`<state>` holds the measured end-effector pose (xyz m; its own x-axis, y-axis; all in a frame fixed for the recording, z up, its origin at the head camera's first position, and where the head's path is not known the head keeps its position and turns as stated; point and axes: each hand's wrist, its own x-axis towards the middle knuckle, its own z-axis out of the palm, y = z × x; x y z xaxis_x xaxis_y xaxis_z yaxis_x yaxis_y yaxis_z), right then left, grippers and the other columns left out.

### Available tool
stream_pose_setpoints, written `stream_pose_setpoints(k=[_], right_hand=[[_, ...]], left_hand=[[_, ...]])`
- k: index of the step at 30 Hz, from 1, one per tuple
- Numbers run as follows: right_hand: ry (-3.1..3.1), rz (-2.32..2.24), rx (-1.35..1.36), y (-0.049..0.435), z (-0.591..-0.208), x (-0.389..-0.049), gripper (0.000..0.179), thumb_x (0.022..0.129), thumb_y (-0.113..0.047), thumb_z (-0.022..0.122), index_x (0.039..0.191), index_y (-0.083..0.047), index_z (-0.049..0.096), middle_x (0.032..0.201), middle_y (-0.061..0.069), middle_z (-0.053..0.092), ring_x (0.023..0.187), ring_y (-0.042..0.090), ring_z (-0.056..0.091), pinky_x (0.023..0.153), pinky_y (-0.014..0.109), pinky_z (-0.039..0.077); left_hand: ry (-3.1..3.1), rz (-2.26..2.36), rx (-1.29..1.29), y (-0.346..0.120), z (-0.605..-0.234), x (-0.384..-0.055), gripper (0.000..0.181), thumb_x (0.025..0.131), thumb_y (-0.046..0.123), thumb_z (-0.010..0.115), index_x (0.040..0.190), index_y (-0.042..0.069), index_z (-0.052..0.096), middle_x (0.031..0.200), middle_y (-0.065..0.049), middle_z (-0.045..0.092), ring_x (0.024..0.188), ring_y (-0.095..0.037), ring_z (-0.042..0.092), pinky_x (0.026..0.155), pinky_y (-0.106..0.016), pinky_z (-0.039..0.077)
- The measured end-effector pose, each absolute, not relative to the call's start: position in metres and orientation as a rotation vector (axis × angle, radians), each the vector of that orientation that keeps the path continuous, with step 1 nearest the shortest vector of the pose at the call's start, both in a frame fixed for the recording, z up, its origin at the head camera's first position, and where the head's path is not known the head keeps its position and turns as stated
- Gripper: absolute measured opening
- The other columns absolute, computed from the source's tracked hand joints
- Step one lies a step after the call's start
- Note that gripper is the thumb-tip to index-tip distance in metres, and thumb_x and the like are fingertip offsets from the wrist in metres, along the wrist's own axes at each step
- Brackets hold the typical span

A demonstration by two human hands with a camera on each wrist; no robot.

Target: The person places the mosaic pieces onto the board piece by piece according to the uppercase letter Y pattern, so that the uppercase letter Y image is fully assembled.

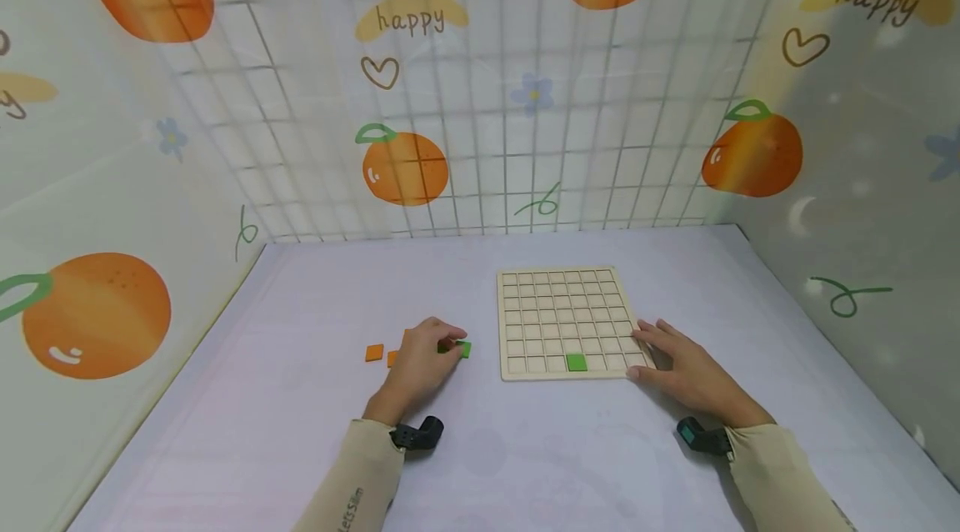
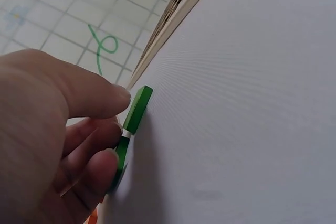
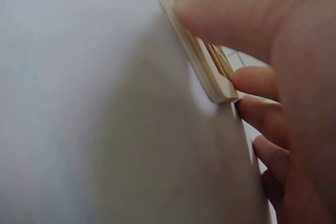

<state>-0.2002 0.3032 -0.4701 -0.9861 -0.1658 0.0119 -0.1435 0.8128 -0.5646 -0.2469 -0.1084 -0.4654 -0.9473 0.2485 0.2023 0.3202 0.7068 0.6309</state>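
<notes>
My left hand (image 1: 423, 357) reaches over a small group of tiles, thumb and fingers bent, fingertips right at a thin green tile (image 2: 139, 109). That tile lies on the table beside a second green tile (image 2: 121, 156), partly hidden by the fingers. An orange tile (image 1: 374, 353) lies left of the hand, with others partly covered by it. My right hand (image 1: 686, 369) holds the near right corner of a square wooden grid board (image 1: 500, 323), thumb on the near rim (image 3: 197, 59) and fingers along the right side. One green tile (image 1: 576, 362) sits in the board's nearest row.
The board lies on a pale tabletop (image 1: 495, 457). A white curtain (image 1: 480, 98) printed with oranges surrounds the table at the back and sides, with a wire grid showing at the back. Each wrist wears a black camera, the left wrist camera (image 1: 418, 434) among them.
</notes>
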Motion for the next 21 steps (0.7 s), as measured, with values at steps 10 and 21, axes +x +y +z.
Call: stream_pose_setpoints(k=[10, 21], right_hand=[[2.952, -0.93, -0.252, 0.3035, -0.4703, -0.2008, 0.085, 0.085, -0.058, 0.072, 0.147, -0.006, 0.049, 0.159, 0.014, 0.033, 0.148, 0.044, 0.016, 0.108, 0.071, 0.019], [2.959, -0.935, -0.258, 0.3009, -0.4684, -0.2, 0.083, 0.085, -0.057, 0.072, 0.146, -0.005, 0.05, 0.159, 0.015, 0.034, 0.148, 0.045, 0.017, 0.108, 0.071, 0.019]], left_hand=[[-2.835, -1.046, -0.506, -0.1087, -0.4659, -0.2464, 0.023, 0.09, 0.013, 0.075, 0.113, 0.011, 0.075, 0.102, 0.001, 0.064, 0.091, -0.013, 0.058, 0.083, -0.035, 0.051], [-2.843, -1.069, -0.453, -0.1075, -0.4681, -0.2459, 0.028, 0.089, 0.013, 0.076, 0.117, 0.013, 0.074, 0.102, 0.002, 0.058, 0.091, -0.013, 0.056, 0.081, -0.033, 0.051]])
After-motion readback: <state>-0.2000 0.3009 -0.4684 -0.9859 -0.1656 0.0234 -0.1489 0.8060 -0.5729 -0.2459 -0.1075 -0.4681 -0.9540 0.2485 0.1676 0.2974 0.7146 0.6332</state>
